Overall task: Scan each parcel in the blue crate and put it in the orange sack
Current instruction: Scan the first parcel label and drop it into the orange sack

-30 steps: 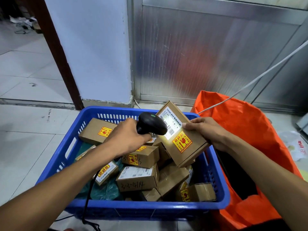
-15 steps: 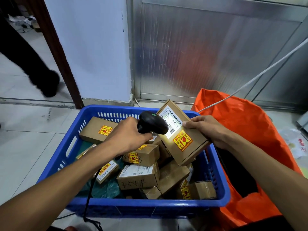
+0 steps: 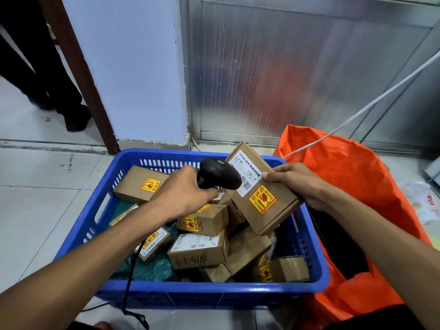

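Fingers (image 3: 273, 175) on parcel (image 3: 266, 194); scanner (image 3: 219, 173) glow gone.

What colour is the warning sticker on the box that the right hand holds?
Yellow with red print; the sticker shows best in the head view.

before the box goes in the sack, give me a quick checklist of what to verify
1. Right hand grips the held parcel: ok.
2. Left hand holds the scanner aimed at the white label: ok.
3. Scan registered: cannot tell, no readout in view.
4. Orange sack mouth open beside the blue crate: ok.
5. White cable across the sack's top edge, clear of the drop path: cannot tell.
6. Scanner cord draped over the crate's front rim, free to move: cannot tell.
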Tool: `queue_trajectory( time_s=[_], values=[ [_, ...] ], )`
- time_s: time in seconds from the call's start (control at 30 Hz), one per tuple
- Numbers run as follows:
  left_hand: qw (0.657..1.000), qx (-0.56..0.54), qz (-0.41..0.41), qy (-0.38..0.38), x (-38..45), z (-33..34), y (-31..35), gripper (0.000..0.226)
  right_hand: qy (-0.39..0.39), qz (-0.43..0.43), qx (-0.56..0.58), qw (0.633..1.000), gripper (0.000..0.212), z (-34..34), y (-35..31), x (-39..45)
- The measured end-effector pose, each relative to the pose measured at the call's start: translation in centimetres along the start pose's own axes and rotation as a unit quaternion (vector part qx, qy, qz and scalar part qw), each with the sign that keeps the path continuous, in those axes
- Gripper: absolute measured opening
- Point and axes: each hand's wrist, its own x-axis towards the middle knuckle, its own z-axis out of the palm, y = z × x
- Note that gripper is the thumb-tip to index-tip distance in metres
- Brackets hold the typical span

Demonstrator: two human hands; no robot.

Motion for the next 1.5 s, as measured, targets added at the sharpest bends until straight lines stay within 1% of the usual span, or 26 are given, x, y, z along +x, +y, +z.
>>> queue_trajectory(
  time_s=[0.2,0.37,0.5,0.6,0.73,0.83,0.97,1.07,1.17,1.3,1.5],
  values=[
    [1.000,0.008,0.003,-0.002,-0.1,0.1,0.1,0.015,0.026,0.008,-0.003,1.000,0.040,-1.2,0.6,-0.3],
    [1.000,0.001,0.014,-0.007,-0.1,0.5,0.2,0.012,0.053,0.017,0.011,0.998,0.043,-3.5,1.5,-0.7],
    [1.000,-0.004,0.020,-0.013,0.1,0.9,0.4,0.011,0.104,0.011,0.001,0.995,0.041,-6.5,2.3,-1.2],
    [1.000,0.016,0.021,-0.005,0.2,1.2,0.5,0.012,0.142,0.011,-0.001,0.990,0.039,-9.2,3.4,-1.9],
    [0.999,0.021,0.024,-0.001,0.2,1.5,0.6,0.018,0.186,0.030,0.019,0.982,0.040,-12.7,5.5,-2.6],
    [0.999,0.031,0.027,-0.003,0.0,1.8,0.9,0.023,0.216,0.053,0.054,0.973,0.036,-14.7,7.1,-3.3],
    [0.999,0.033,0.027,-0.012,-0.1,2.0,1.2,0.023,0.248,0.109,0.070,0.960,0.037,-16.1,9.6,-3.4],
    [0.999,0.036,0.029,-0.014,0.0,2.1,1.2,0.023,0.261,0.146,0.075,0.951,0.035,-16.5,11.2,-3.3],
    [0.999,0.041,0.027,-0.014,0.1,2.3,1.0,0.024,0.268,0.161,0.079,0.946,0.030,-16.5,11.8,-3.2],
    [0.999,0.038,0.022,-0.022,0.4,2.6,0.5,0.017,0.272,0.170,0.087,0.943,0.033,-16.3,12.4,-2.6],
    [0.999,0.027,0.009,-0.018,1.0,2.9,-0.1,0.015,0.270,0.186,0.086,0.941,0.033,-17.3,13.2,-1.8]
  ],
)
